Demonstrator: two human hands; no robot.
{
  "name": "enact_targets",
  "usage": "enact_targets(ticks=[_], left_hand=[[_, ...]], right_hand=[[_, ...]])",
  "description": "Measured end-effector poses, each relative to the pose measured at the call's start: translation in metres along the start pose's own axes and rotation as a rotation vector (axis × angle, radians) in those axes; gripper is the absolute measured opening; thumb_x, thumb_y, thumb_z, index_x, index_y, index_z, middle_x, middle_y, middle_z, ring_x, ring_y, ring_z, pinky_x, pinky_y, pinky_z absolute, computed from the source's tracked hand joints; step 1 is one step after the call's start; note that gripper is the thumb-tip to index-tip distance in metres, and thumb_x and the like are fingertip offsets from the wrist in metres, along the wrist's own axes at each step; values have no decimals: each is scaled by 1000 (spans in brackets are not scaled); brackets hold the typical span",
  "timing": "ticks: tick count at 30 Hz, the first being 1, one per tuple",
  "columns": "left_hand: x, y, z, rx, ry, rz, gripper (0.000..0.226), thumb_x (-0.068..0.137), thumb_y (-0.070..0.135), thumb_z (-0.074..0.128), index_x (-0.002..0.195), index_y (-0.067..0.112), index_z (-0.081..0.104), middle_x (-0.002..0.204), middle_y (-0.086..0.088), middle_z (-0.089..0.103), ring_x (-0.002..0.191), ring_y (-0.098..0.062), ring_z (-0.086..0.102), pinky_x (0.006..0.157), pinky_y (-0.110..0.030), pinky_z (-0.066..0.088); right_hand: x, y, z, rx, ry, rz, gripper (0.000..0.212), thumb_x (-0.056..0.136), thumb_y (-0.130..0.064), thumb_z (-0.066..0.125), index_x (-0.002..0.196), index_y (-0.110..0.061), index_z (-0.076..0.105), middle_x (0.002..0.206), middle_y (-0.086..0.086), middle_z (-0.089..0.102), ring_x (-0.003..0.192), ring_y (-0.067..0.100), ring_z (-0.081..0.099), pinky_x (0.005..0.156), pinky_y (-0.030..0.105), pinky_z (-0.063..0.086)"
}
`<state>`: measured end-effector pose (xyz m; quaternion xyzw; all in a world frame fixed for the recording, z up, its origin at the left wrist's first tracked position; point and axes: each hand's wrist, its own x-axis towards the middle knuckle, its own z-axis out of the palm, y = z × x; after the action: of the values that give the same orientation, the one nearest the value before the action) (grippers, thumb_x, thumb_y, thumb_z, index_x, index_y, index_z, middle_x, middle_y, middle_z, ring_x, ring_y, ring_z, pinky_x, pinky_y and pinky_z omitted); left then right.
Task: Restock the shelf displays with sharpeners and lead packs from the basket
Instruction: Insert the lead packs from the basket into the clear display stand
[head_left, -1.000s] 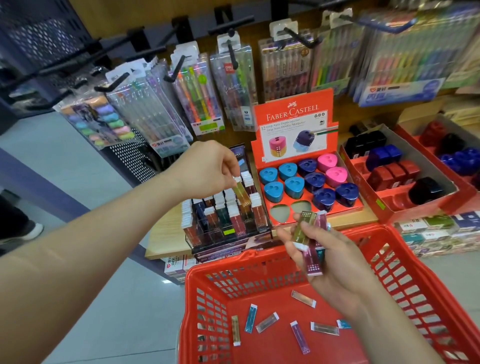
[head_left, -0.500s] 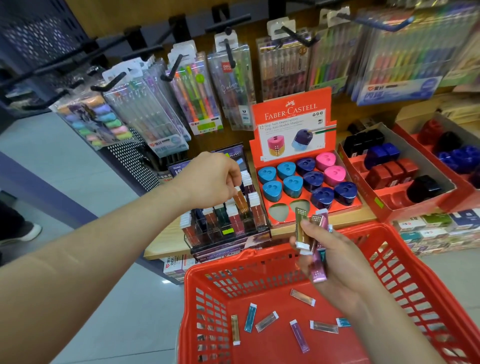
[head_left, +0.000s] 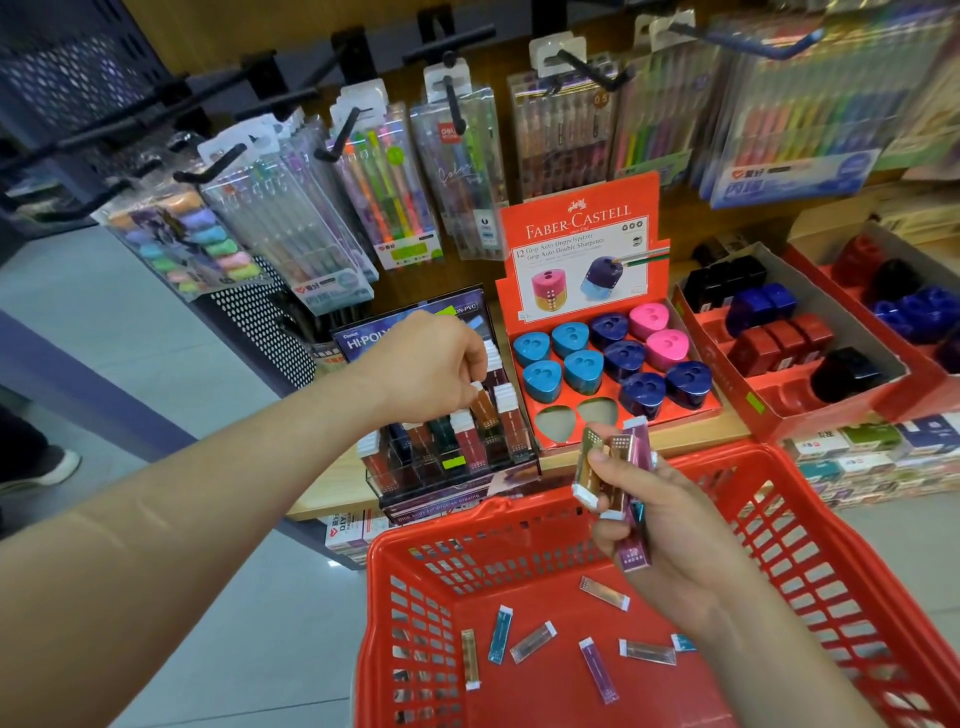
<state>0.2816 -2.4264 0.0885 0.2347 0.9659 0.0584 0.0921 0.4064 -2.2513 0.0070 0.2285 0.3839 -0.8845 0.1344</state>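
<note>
Left hand (head_left: 431, 370), pinching a brown lead pack (head_left: 483, 411), has lowered it into the rack (head_left: 511, 457); right hand (head_left: 670, 535) grips spare packs (head_left: 615, 462).

Left arm (head_left: 208, 493) was stretched forward from lower left, forearm bare, wrist dropped. Left hand (head_left: 428, 369) sat knuckles up, fingers curled down, tips pinching one brown lead pack (head_left: 484, 410). Right forearm (head_left: 779, 665) angled up from lower right. Right hand (head_left: 675, 540) gripped a fan of lead packs (head_left: 621, 452), thumb on top, fingers curled under. Hands were apart.
</note>
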Motion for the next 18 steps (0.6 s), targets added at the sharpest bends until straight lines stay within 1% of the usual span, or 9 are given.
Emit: enact_targets(ticks=[2, 4, 6, 10, 13, 15, 18], left_hand=[[0, -1, 1, 12, -5, 2, 14, 81, 11, 67, 94, 12, 71, 82, 3, 70, 79, -10, 66, 78, -29, 55], [0, -1, 3, 32, -7, 3, 13, 82, 13, 67, 94, 13, 71, 82, 3, 70, 79, -10, 65, 79, -30, 54], [1, 0, 10, 75, 2, 7, 13, 84, 16, 65, 96, 16, 70, 85, 4, 70, 81, -12, 64, 81, -31, 53], [1, 3, 24, 160, 35, 11, 14, 86, 18, 61, 98, 19, 68, 90, 3, 70, 87, -16, 63, 81, -31, 51], [3, 3, 31, 162, 43, -13, 15, 84, 14, 61, 97, 17, 69, 90, 1, 70, 88, -18, 63, 80, -33, 52], [4, 4, 33, 160, 57, -27, 16, 83, 12, 62, 96, 17, 69, 90, 1, 70, 87, -19, 63, 80, -35, 53], [6, 6, 35, 141, 68, -42, 15, 83, 11, 63, 95, 17, 70, 90, 2, 69, 86, -17, 63, 79, -34, 54]], right_hand=[[0, 0, -1, 5, 6, -4, 28, 74, -11, 68, 102, -12, 69, 72, 3, 60, 50, 6, 48, 35, 15, 32], [0, -1, -1, 1, 3, -4, 23, 74, -12, 68, 96, -10, 64, 74, 6, 62, 52, 8, 54, 35, 15, 33], [-1, -1, -1, 8, 13, -5, 21, 72, -12, 69, 92, -12, 61, 74, 6, 64, 57, 12, 61, 36, 16, 35], [-3, -3, 1, 35, 68, 18, 12, 80, -6, 68, 89, -10, 60, 73, 7, 69, 63, 15, 68, 36, 15, 40], [-4, -2, 2, 39, 57, 22, 10, 83, -4, 65, 85, -11, 59, 70, 4, 69, 63, 13, 67, 36, 15, 40], [-4, 1, 1, 31, 36, 15, 15, 78, -6, 68, 86, -11, 56, 69, 2, 68, 60, 10, 64, 36, 13, 37], [-2, 3, -1, 28, 19, 9, 23, 71, -9, 71, 86, -14, 54, 71, -1, 63, 58, 7, 56, 36, 13, 33]])
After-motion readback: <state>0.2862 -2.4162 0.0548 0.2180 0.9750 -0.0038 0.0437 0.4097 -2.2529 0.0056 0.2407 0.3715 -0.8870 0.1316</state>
